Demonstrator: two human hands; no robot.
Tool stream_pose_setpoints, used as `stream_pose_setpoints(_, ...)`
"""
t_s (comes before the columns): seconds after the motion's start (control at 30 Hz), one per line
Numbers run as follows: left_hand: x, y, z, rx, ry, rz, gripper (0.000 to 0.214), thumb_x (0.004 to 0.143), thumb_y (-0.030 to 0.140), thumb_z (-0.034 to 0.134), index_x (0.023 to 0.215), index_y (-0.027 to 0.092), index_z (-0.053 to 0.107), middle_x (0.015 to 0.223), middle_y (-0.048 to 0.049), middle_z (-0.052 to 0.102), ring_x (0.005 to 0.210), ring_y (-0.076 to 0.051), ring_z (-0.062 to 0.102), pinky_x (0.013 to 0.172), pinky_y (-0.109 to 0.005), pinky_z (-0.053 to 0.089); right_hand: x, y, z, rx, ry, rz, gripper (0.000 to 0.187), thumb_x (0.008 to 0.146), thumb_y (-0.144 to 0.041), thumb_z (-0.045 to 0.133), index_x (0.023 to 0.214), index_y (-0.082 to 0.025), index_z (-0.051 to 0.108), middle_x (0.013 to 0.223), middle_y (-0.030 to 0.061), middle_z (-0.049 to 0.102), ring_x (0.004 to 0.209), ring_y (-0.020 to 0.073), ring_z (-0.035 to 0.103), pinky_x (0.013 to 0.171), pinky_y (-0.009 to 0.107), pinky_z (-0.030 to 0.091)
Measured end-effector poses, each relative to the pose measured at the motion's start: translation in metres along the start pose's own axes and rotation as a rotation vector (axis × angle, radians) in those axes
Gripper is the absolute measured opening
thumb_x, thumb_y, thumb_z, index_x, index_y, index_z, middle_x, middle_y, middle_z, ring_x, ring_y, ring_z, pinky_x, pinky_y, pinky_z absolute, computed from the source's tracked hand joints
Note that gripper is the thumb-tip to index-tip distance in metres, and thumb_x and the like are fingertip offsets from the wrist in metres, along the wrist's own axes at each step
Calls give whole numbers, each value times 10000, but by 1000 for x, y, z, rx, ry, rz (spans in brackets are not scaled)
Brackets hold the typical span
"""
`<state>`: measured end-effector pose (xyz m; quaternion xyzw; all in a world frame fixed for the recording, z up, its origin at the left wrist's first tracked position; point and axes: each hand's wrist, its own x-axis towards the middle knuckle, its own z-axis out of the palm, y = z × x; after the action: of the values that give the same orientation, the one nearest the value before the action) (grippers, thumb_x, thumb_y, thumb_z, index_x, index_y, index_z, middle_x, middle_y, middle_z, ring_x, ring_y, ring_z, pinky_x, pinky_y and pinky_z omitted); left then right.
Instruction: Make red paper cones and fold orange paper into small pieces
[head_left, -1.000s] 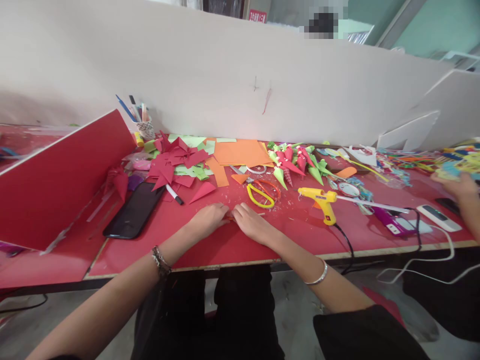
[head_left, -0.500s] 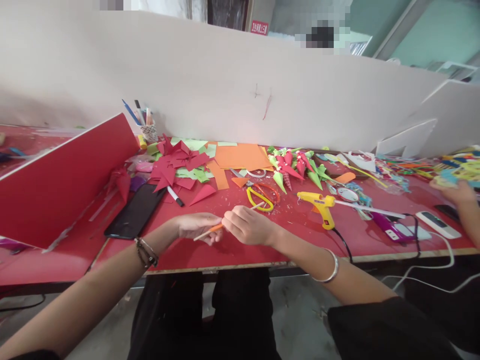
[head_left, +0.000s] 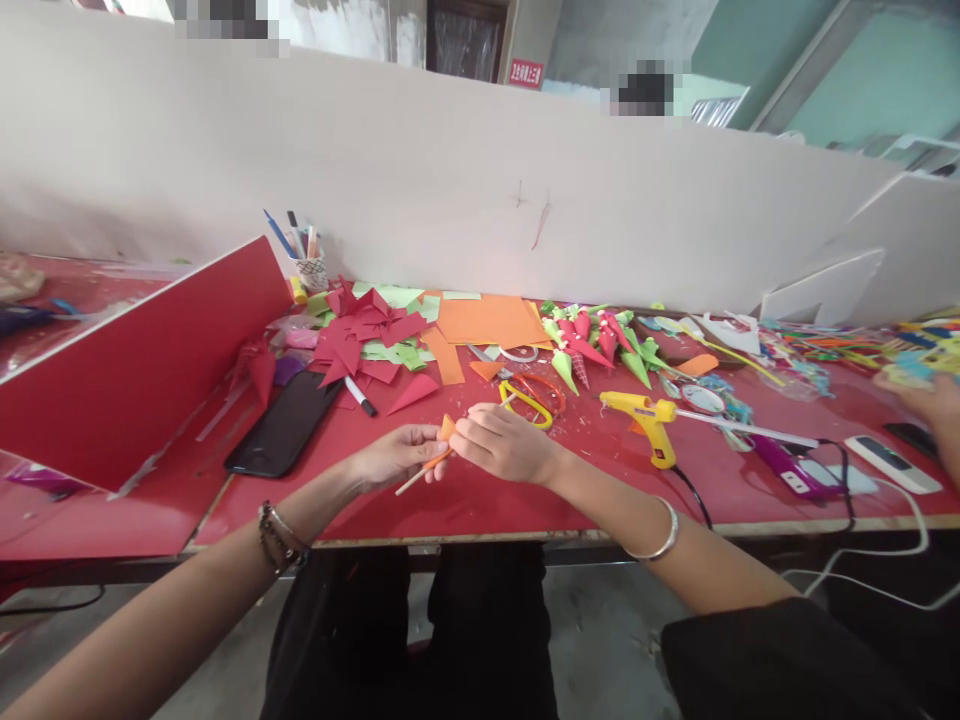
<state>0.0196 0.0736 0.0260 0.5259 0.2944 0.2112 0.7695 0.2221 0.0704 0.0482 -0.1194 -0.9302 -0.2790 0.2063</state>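
Between my two hands, above the front of the red table (head_left: 495, 505), is a thin wooden stick (head_left: 409, 484) with orange paper (head_left: 448, 428) around it. My left hand (head_left: 405, 455) pinches the orange paper at the stick's lower left part. Closed over the stick's upper part is my right hand (head_left: 502, 440), its fingers curled and hiding part of the paper. The stick's far end shows past my right hand, over the yellow handle of the scissors (head_left: 534, 412). A red paper piece (head_left: 414, 393) lies just beyond my left hand.
A yellow glue gun (head_left: 646, 418) with its cord lies to the right. Farther back are red paper pieces (head_left: 360, 335), orange sheets (head_left: 491, 320) and red and green paper cones (head_left: 589, 335). A phone (head_left: 283, 425), marker (head_left: 360, 397) and upright red board (head_left: 150, 370) are left. Another person's hand (head_left: 930, 400) is far right.
The orange paper now stands up between my fingers, where before only a small wrapped strip showed. My left fingers have closed in on it. The view has shifted slightly.
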Motion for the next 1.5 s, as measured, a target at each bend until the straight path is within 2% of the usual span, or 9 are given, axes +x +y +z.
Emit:
stream_pose_setpoints(0.3,-4,4,8,41,-78,8,348,701,441,639,785,132,503,596,10,609,522,-79,534,536,-207,393,-4,0,-2,-13,16,3,149,877,-129,381,869,-161,526,659,-11,523,607,113,457,676,282,379)
stream_pose_setpoints(0.53,-19,21,11,335,-141,85,263,819,394,504,800,131,503,690,-23,626,626,-103,564,620,-239,432,5,-11,-25,-28,-87,55,211,858,-66,358,725,-158,493,564,-21,500,510,100,438,509,266,272)
stream_pose_setpoints(0.7,-24,26,14,452,-128,74,232,847,371,450,840,141,484,696,-18,618,617,-104,561,610,-237,438,12,-16,-33,81,-287,246,232,893,-179,369,710,-149,510,542,6,538,490,120,492,483,267,245)
stream_pose_setpoints(0.8,-24,28,16,624,-66,91,214,854,348,420,786,152,474,680,-13,612,617,-110,564,594,-226,430,14,-14,-32,302,-460,431,227,875,-313,441,752,-149,539,583,24,586,514,137,539,476,248,249)
stream_pose_setpoints(0.87,-25,30,17,761,-15,111,195,858,307,394,743,163,461,677,-7,607,617,-111,561,582,-217,415,15,-10,-31,504,-503,556,209,854,-334,475,768,-159,550,596,15,593,528,135,547,472,229,259)
stream_pose_setpoints(1.07,-22,29,16,1015,86,137,162,823,237,388,685,174,443,629,17,557,544,-99,477,510,-204,335,14,-6,-19,1168,-386,786,100,830,-244,491,829,-165,553,638,-18,597,565,97,557,564,199,384)
stream_pose_setpoints(1.27,-22,24,14,852,174,112,101,820,274,407,820,184,453,590,43,531,515,-96,470,516,-199,361,16,-10,-11,1088,-288,802,118,791,-270,551,780,-155,578,639,-14,576,582,101,502,561,202,353)
stream_pose_setpoints(1.37,-23,23,15,809,196,49,208,826,369,418,899,180,467,542,55,511,432,-88,428,460,-193,336,19,-9,-14,1095,-309,794,95,795,-244,543,768,-157,572,601,-32,547,544,85,472,535,189,329)
stream_pose_setpoints(1.5,-26,25,17,975,252,29,343,837,436,380,672,161,501,503,36,460,433,-87,392,446,-199,286,21,-6,-15,1075,-309,802,124,786,-235,543,687,-160,535,559,-46,513,521,80,457,518,187,311)
